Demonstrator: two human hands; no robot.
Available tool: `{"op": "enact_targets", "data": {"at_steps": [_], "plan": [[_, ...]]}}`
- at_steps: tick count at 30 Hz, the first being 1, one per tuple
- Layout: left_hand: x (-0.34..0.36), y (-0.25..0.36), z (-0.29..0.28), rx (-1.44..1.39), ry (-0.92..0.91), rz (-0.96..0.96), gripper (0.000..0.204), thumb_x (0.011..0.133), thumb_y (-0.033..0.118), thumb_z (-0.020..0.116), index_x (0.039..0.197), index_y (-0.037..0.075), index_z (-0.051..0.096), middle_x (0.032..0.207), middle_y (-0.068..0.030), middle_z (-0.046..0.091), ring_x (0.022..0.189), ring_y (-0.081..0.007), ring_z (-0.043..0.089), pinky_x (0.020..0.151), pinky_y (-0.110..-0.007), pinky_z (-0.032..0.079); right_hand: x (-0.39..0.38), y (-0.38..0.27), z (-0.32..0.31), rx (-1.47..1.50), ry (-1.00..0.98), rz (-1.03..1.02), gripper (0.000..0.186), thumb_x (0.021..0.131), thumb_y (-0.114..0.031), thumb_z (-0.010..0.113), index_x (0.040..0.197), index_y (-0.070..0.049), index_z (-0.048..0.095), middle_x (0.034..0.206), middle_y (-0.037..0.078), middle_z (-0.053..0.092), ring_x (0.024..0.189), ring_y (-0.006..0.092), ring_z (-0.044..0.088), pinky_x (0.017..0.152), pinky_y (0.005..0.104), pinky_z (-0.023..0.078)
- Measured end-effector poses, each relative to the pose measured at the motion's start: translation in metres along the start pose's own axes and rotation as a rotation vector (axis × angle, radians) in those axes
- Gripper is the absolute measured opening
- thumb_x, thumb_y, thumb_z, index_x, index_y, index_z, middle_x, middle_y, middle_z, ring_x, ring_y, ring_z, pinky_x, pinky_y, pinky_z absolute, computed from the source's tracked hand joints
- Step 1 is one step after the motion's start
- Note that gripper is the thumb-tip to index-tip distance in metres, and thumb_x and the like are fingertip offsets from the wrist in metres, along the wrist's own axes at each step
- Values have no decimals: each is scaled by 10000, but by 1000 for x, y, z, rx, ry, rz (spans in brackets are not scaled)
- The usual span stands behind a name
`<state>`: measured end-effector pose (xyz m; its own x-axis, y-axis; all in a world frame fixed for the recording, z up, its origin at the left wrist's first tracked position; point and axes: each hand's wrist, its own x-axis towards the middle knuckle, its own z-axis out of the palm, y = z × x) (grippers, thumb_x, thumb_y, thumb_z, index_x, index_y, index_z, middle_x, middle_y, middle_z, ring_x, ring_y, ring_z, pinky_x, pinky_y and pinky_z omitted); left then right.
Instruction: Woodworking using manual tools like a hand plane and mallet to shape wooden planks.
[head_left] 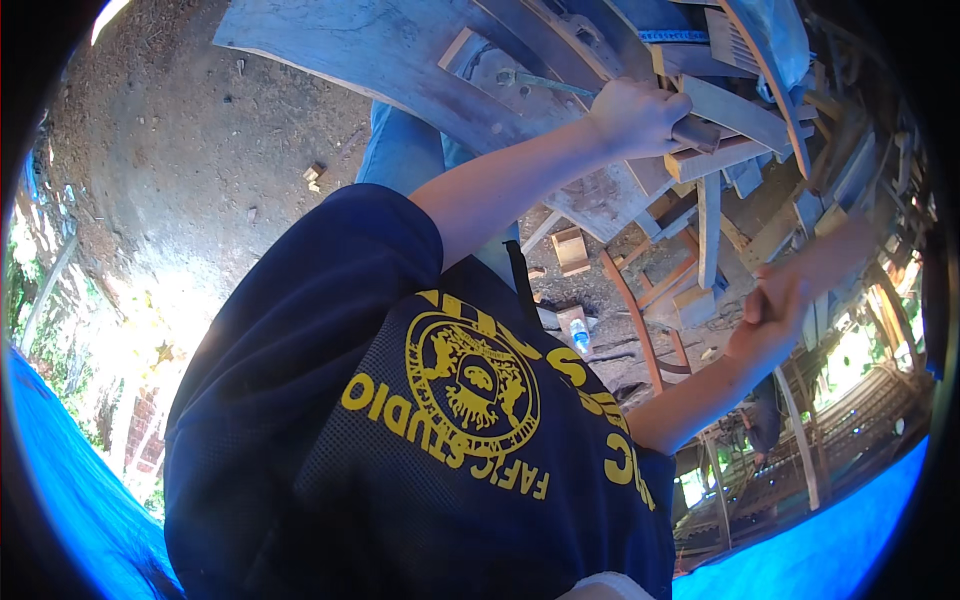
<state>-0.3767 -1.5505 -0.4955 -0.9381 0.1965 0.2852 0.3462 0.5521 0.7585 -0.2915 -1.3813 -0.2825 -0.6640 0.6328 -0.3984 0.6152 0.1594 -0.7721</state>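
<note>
My left hand is closed in a fist at the upper right, over the wooden work surface. It grips a chisel; the narrow greenish metal blade comes out on its left, and the thick wooden handle end shows on its right. The blade tip lies by a pale wooden piece on a broad board. Lower right, my right hand is raised apart from the chisel, its fingers curled round a wooden piece smeared by motion. Its exact kind cannot be made out.
Offcuts and planks are heaped right of my left hand. Below lie a small wooden block, a reddish-brown wooden frame and a clear bottle. Bare ground stretches left, with wood scraps.
</note>
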Motion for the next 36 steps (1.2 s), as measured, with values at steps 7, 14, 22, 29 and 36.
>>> {"op": "enact_targets", "data": {"at_steps": [7,14,22,29,36], "plan": [[-5,-10,6,18,6,-19,312,712,410,718,786,149,566,628,-27,617,594,-235,651,495,-367,506,0,40,57,-77,-91,117,306,930,-282,564,966,20,590,780,157,657,470,70,420,422,180,231],[-1,-9,8,27,-50,-29,311,714,412,714,788,147,570,650,-26,629,591,-239,651,485,-373,504,20,12,17,141,343,-208,357,914,-334,583,928,21,609,727,108,630,411,69,334,386,228,178],[-3,-12,16,31,-44,-34,306,712,407,708,798,139,589,598,-31,617,554,-246,646,474,-374,503,-14,5,16,-29,-59,58,342,917,-328,576,871,10,603,719,94,617,406,66,311,392,223,197],[-4,-8,21,53,-119,-42,292,700,385,706,821,139,605,600,-41,627,561,-250,652,484,-376,509,0,76,52,-56,142,-284,266,877,-293,650,931,-48,561,710,90,618,406,59,327,394,205,186],[0,-13,28,59,-71,-76,258,707,357,691,843,151,616,613,-29,638,579,-244,660,489,-371,514,16,41,8,221,156,170,317,882,-287,650,1034,-35,531,770,118,651,403,64,307,401,213,206]]}}
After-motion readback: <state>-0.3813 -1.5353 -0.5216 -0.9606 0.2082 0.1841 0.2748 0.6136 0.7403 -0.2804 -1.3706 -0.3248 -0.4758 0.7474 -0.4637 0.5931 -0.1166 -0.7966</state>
